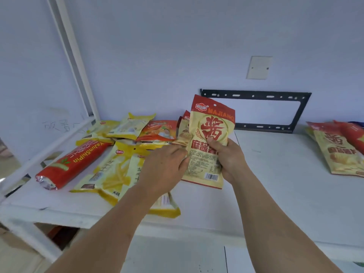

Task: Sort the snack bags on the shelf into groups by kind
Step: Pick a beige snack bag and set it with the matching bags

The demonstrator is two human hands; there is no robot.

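Note:
My right hand point(229, 160) grips a beige and red Majiang snack bag point(210, 125) upright above the white shelf point(275, 174), thumb across its front. My left hand point(164, 168) touches the bag's left edge with its fingers. A second bag of the same kind point(184, 133) stands just behind it. On the left lies a mixed pile: yellow fries bags point(116, 170), a long red pack point(72, 164), an orange bag point(159, 130) and pale yellow bags point(130, 125). At the right edge lie more beige and red Majiang bags point(338, 150) together.
A white shelf post point(76, 62) rises at the left. A black metal bracket point(256, 111) is fixed to the wall behind the shelf, with a blank wall plate point(259, 67) above it. Bare shelf surface lies between the two groups of bags.

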